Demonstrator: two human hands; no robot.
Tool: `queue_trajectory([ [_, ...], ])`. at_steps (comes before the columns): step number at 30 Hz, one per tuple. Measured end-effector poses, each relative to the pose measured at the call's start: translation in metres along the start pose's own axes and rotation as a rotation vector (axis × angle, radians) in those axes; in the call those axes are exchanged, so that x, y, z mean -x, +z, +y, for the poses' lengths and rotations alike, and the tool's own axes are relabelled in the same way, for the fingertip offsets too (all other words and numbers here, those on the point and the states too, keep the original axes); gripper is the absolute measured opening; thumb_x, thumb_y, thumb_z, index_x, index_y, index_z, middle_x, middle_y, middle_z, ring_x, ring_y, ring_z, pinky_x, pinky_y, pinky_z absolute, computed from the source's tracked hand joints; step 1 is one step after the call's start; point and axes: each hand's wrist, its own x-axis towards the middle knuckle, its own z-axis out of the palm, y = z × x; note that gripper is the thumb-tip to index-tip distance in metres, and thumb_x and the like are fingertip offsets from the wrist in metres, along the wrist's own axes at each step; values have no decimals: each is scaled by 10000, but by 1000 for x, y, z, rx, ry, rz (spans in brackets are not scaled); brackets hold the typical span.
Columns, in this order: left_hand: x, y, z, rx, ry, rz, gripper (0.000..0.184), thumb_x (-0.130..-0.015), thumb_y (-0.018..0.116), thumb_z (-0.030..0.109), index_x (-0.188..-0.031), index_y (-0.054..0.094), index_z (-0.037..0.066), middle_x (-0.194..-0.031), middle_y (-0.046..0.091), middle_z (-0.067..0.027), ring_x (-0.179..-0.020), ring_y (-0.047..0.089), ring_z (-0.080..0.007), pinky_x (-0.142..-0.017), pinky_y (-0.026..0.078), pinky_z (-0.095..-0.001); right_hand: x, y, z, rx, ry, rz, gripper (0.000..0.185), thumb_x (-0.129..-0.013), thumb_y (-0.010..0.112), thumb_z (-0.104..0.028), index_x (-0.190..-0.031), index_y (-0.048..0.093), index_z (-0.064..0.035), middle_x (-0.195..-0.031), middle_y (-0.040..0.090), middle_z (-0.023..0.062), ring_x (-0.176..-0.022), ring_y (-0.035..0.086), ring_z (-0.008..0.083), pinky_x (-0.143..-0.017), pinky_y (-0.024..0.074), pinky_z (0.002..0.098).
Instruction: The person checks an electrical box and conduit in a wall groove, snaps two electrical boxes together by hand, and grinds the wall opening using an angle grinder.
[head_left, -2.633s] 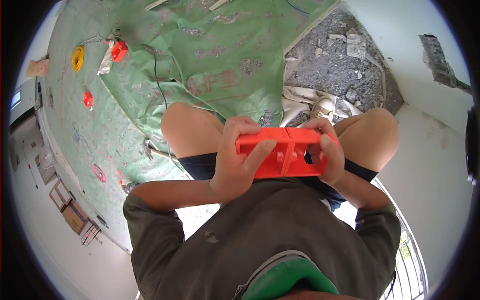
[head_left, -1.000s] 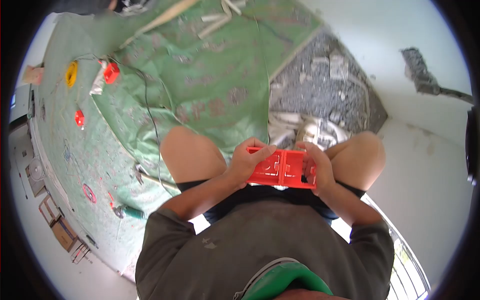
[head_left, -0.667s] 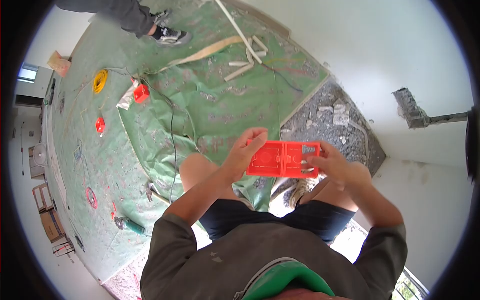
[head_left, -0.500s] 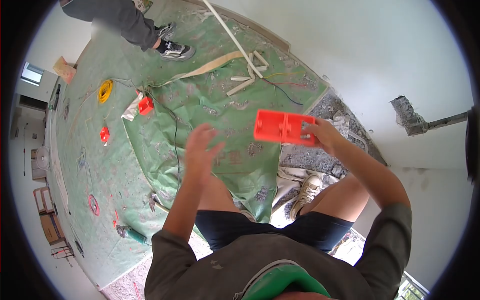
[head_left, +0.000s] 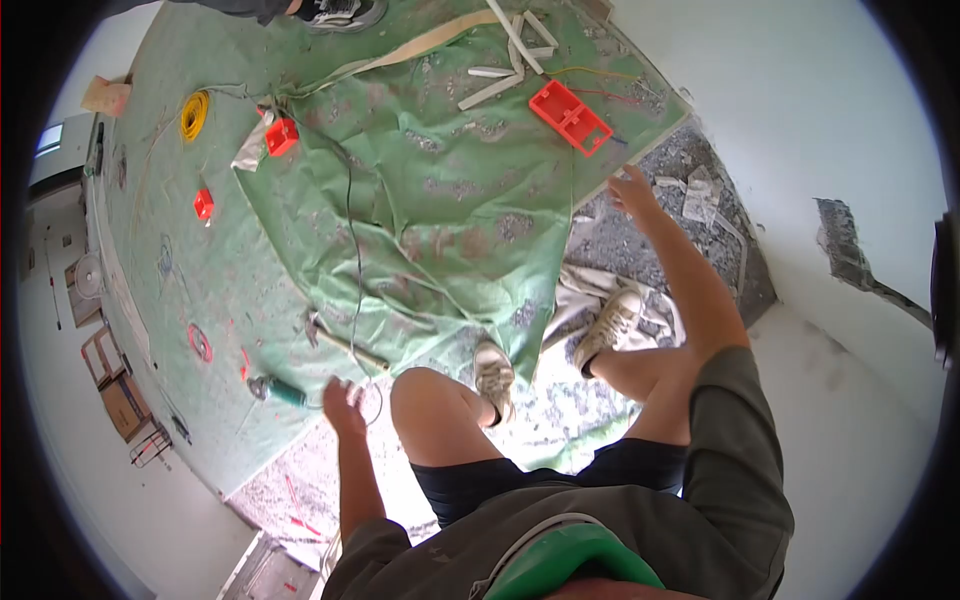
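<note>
A red double electrical box [head_left: 571, 117] lies on the green floor sheet [head_left: 450, 210], beside white trunking pieces and loose wires. My right hand [head_left: 632, 192] is just below it in the view, apart from it and holding nothing, its fingers loosely bent. Down at the left, my left hand [head_left: 343, 405] is empty with fingers apart. Nearest to that hand are a hammer [head_left: 345, 345] with a wooden handle and a green angle grinder [head_left: 277, 390], neither one touched.
Smaller red boxes [head_left: 282, 137] lie on the sheet, near a yellow coil [head_left: 194, 116] and a black cable [head_left: 352, 230]. Rubble [head_left: 690, 215] fills the wall corner at right. The wall has a chased groove [head_left: 845, 250]. Another person's shoe [head_left: 340, 14] shows at the top.
My right hand has let go of the red double box, which now lies farther away on the sheet. My left hand has moved down and left, towards the hammer and grinder.
</note>
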Motion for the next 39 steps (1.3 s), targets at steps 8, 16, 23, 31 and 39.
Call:
queue_trajectory([
  [8,203,-179,10,-935,-288,-272,271,-749,654,179,-951,572,18,-888,586,-114,-676,584,-201,-497,510,-320,260,-198,88,236,255,46,462,-759,561,-152,-1179,427,-14,-748,558,101,-586,534,133,-476,423,266],
  [16,221,-215,100,-758,-293,-404,219,-795,588,166,-979,532,63,-856,527,-52,-769,532,-167,-633,537,-391,604,-235,77,-18,453,199,350,-810,576,-142,-1120,461,-29,-844,594,127,-677,614,232,-530,487,330],
  [23,192,-150,179,-611,-48,-570,240,-767,611,137,-979,532,59,-895,540,-61,-782,546,-197,-599,532,-400,715,-202,130,290,373,-72,335,-789,585,-128,-1103,514,-37,-855,621,127,-759,647,246,-573,532,309],
  [31,238,-186,150,-566,74,-479,231,-769,618,161,-965,541,64,-917,559,-72,-776,548,-200,-561,518,-369,683,-252,126,894,39,-58,332,-719,643,-291,-987,610,-97,-957,621,130,-920,580,299,-796,457,383],
  [39,318,-325,-42,-733,319,-703,219,-723,663,285,-730,650,67,-677,630,-56,-641,590,-164,-671,486,-312,550,-272,150,910,-494,133,215,-691,589,-284,-786,625,-95,-857,625,140,-824,587,314,-741,463,407],
])
